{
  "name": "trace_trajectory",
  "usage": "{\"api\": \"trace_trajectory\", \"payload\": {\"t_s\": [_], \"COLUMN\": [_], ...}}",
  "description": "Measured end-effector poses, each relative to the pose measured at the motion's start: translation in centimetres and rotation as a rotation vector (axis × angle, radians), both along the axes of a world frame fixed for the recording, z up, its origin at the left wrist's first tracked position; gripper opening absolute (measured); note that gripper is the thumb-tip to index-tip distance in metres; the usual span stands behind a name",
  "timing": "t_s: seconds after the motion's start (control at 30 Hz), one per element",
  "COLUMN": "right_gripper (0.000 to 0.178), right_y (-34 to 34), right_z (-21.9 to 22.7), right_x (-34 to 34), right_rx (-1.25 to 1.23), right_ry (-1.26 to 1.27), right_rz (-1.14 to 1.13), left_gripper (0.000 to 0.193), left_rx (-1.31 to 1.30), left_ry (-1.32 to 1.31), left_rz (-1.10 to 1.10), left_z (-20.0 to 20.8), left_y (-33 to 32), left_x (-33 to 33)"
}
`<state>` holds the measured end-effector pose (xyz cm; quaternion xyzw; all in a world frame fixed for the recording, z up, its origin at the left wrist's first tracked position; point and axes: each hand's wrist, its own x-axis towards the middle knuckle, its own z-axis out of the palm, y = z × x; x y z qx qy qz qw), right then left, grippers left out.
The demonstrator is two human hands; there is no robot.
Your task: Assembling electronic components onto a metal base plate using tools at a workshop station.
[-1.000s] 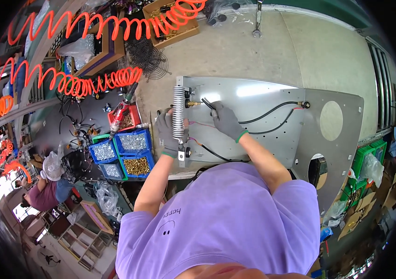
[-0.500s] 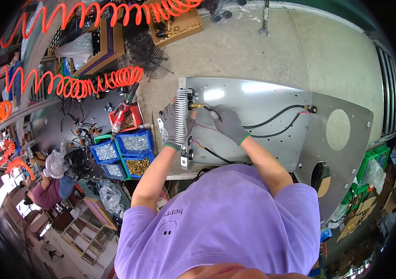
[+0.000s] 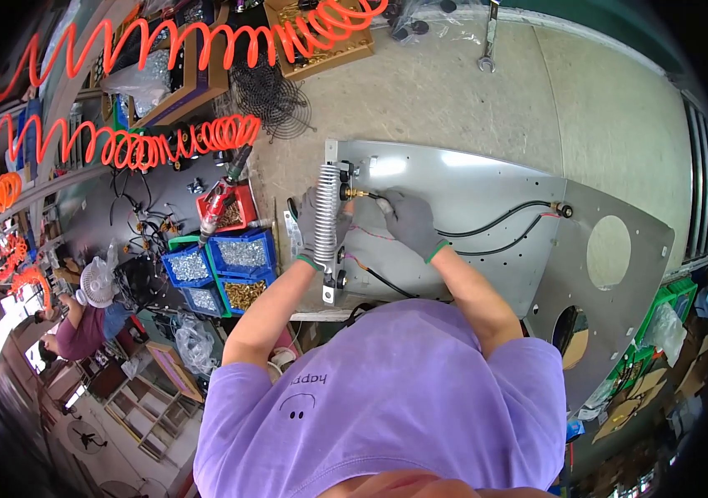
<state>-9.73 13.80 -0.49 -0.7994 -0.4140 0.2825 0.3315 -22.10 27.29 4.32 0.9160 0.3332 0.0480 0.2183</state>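
L hand, gloved, is at the panel's L edge, wrapped behind the coiled metal spring w/ fingers showing past it on the R; part hidden, so can't tell how far it's closed or what it grips. Just R of the spring, near the panel's far L corner, sits the brass fitting. Main change: a sec ago the black hose had its end short of that fitting; now the end meets it, so the two look joined, tho can't tell how far it's seated. R hand, gloved, pinches the hose by that end, fingers curled nearly closed, wrist angled up & L from the near edge. Hose seems to run on under the hand to the R edge of the flat part of the sheet-metal panel, which lies along the table's near edge.
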Motion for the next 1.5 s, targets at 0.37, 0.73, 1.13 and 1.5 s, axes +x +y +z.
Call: {"api": "trace_trajectory", "payload": {"t_s": [0.37, 0.73, 1.13, 1.5], "right_gripper": [0.018, 0.015, 0.018, 0.024], "right_y": [0.9, 1.8, 1.6, 3.4], "right_z": [-1.4, -0.5, -1.0, 0.5], "right_x": [-1.5, -1.4, -0.7, 1.2], "right_rx": [0.061, -0.032, 0.005, -0.063], "right_ry": [-0.078, 0.002, 0.002, 0.000], "right_rz": [-0.157, -0.192, 0.017, 0.207], "left_gripper": [0.041, 0.042, 0.055, 0.044], "left_rx": [-0.155, -0.153, -0.258, -0.108], "left_ry": [-0.151, -0.159, -0.013, -0.130], "left_rz": [0.012, -0.034, -0.059, -0.068], "left_z": [-5.7, -5.0, -3.3, -3.1], "left_y": [0.6, 0.9, 0.4, 0.7], "left_x": [-2.7, -2.1, -1.9, -0.9]}}
